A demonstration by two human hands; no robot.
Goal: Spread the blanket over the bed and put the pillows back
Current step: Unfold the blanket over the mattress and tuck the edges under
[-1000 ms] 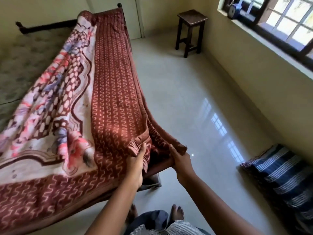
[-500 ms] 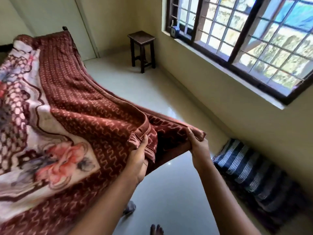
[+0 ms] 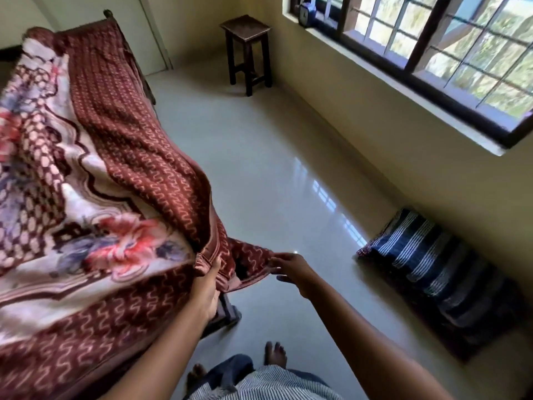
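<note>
Left hand [image 3: 209, 287] tight on blanket [image 3: 129, 157] corner; right hand [image 3: 294, 269] spread just beside it

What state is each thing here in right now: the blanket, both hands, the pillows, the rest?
blanket: draped over the bed, near corner lifted and bunched.
left hand: grips the blanket's edge.
right hand: open, fingers spread beside the corner.
pillows: lying on the floor against the wall, not on the bed.
stool: upright.
clock: standing on the windowsill.
</note>
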